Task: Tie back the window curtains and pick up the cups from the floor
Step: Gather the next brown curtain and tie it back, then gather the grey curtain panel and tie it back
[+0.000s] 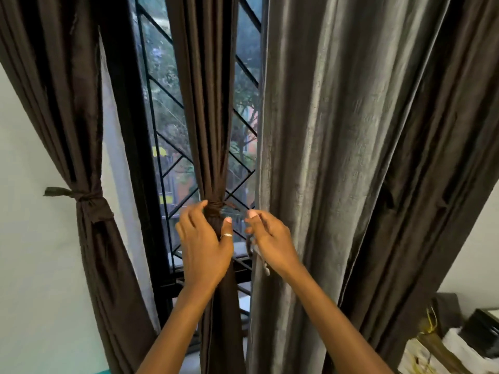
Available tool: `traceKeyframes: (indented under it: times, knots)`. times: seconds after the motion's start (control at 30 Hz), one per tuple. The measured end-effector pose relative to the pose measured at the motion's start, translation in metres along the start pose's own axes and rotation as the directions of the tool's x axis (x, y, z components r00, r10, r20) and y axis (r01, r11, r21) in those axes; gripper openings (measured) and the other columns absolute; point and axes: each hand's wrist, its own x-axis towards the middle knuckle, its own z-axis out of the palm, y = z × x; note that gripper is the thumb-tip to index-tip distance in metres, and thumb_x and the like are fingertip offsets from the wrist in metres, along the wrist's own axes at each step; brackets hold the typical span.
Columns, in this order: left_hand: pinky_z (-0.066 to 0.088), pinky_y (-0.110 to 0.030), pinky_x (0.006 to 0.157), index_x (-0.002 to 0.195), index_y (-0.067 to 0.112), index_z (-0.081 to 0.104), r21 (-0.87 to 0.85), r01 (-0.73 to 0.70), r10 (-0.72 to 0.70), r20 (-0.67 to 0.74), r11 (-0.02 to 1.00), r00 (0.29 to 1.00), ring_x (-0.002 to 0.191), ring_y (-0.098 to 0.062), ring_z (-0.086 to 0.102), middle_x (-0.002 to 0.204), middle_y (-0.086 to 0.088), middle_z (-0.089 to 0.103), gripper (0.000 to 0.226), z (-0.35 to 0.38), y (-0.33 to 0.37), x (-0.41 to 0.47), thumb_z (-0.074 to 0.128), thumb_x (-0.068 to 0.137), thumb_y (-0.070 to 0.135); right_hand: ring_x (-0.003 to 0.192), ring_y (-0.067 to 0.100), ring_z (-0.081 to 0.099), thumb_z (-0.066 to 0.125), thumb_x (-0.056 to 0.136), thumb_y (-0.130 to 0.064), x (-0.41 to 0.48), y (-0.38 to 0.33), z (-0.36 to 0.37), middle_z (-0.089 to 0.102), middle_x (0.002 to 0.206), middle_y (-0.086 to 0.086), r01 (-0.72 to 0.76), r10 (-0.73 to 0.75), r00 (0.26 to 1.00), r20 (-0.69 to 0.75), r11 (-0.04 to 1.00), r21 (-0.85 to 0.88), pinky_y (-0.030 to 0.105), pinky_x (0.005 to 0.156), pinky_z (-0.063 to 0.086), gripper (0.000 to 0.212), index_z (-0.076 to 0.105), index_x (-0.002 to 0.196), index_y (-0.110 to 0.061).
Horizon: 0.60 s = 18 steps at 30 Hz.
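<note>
Softly draped, the middle brown curtain (208, 130) hangs before the window grille (162, 103), cinched at its waist by a tie (214, 205). The left hand (205, 247) curls round the bundle just under that tie. The right hand (270, 238) hovers beside it at the edge of the grey curtain (324, 157), fingers bent; whether it pinches anything I cannot tell. The cloth looks light, limp and slippery, best gripped gathered at the narrowed waist. Another brown curtain (89, 238) is tied back by the left wall. No cups show; no writing is legible.
</note>
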Motion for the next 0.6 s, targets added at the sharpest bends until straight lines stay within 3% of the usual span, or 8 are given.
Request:
traceKeyframes:
  times: [0.1,0.23,0.33,0.47,0.6]
  knots:
    - [0.040,-0.044,0.100,0.134,0.010,0.045,0.052,0.011,-0.011,-0.009,0.999,1.000,0.121,-0.029,0.039,0.131,-0.012,0.045,0.053,0.015,0.012,-0.013,0.065,0.092,0.035,0.081,-0.010,0.063,0.059,0.100,-0.027,0.009,0.026,-0.023,0.068,0.084,-0.015,0.007,-0.012,0.999,-0.044,0.993,-0.116,0.015,0.077,0.048,0.015,0.069,0.107,-0.019]
    - [0.042,-0.042,0.102,0.133,0.014,0.047,0.069,0.073,-0.075,0.031,0.995,0.997,0.124,-0.025,0.041,0.131,-0.006,0.048,0.049,0.025,0.017,-0.038,0.064,0.093,0.037,0.085,0.013,0.066,0.061,0.098,-0.023,0.020,0.069,-0.036,0.072,0.092,-0.001,-0.033,0.015,0.998,-0.059,0.949,-0.313,0.028,0.075,0.052,0.011,0.068,0.101,-0.015]
    - [0.045,-0.041,0.102,0.133,0.016,0.049,0.110,0.118,-0.127,0.076,0.987,0.989,0.124,-0.023,0.045,0.129,-0.003,0.051,0.046,0.025,0.018,-0.058,0.061,0.094,0.039,0.090,0.022,0.068,0.062,0.095,-0.037,0.026,0.099,-0.030,0.071,0.096,0.004,-0.066,0.068,0.998,-0.011,0.895,-0.441,0.029,0.072,0.050,0.024,0.068,0.103,-0.015]
    - [0.047,-0.035,0.101,0.130,0.021,0.050,0.129,0.156,-0.174,0.144,0.979,0.974,0.121,-0.016,0.050,0.127,0.003,0.054,0.040,0.020,0.015,-0.075,0.059,0.096,0.039,0.083,0.024,0.065,0.065,0.094,-0.037,0.033,0.104,-0.017,0.069,0.090,0.008,-0.001,0.035,0.995,0.090,0.936,-0.352,0.031,0.069,0.049,0.028,0.063,0.098,-0.010]
    - [0.051,-0.030,0.095,0.127,0.025,0.054,0.142,0.161,-0.188,0.203,0.977,0.961,0.110,-0.005,0.057,0.118,0.011,0.060,0.035,0.013,0.015,-0.079,0.059,0.096,0.040,0.078,0.023,0.061,0.064,0.095,-0.037,0.050,0.096,-0.004,0.063,0.084,0.004,-0.061,0.095,0.989,0.111,0.958,-0.280,0.027,0.065,0.041,0.025,0.054,0.096,-0.015]
